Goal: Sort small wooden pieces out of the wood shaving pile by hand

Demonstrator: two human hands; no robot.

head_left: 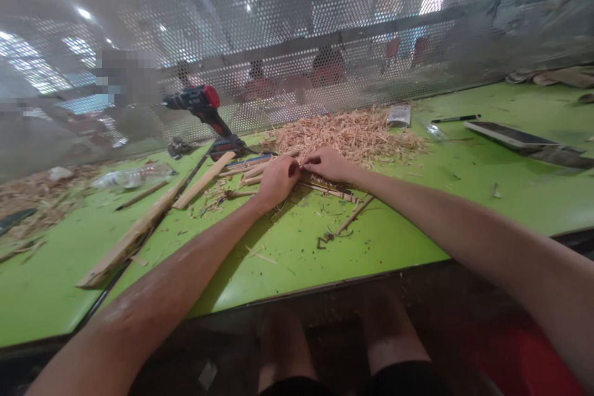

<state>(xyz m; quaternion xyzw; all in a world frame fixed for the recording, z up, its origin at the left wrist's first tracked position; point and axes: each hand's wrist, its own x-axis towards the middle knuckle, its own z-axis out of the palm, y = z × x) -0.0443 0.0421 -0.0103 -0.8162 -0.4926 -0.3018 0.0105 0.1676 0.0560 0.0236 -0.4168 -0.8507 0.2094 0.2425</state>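
Note:
Over the green table (pixel 297 247), both hands meet in front of a heap of wood shavings (pixel 343 130). My left hand (pixel 279 179) has its fingers curled together, and what they pinch is hidden. Close to its fingertips, my right hand (pixel 328 164) is pinched too, on something too small to make out. Under and beside the right hand lie thin wooden strips (pixel 334 190). Several short wooden sticks (pixel 254 172) lie just left of the left hand. A thin stick (pixel 355 215) slants toward the table's front edge.
A cordless drill (pixel 206 114) stands on its battery at the back left. Nearer are a flat wooden strip (pixel 206 179) and a long wooden board (pixel 130 241). At the right lie a black pen (pixel 456 118) and a tablet-like device (pixel 510 136). A perforated screen (pixel 297 37) rises behind.

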